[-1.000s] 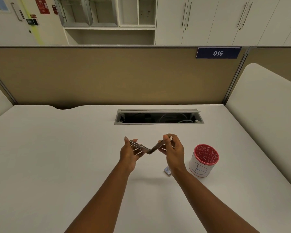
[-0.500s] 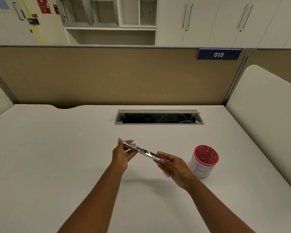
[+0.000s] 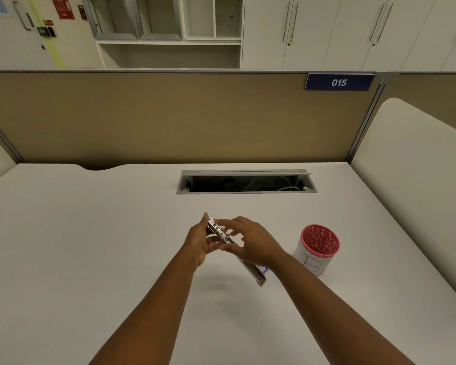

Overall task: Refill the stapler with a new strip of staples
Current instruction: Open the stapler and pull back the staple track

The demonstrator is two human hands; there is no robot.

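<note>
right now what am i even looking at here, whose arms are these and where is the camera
There is no machine here. The camera is worn on a person's head and looks forward and down, so the two bare arms are that person's own. The left hand holds a metal stapler, swung open into a long strip, above a white desk. The right hand reaches over it, fingers spread; whether it grips the stapler is unclear. A cup with a red rim stands on the desk to the right. Behind lies an open cable slot and a tan divider with the sign 015.
</note>
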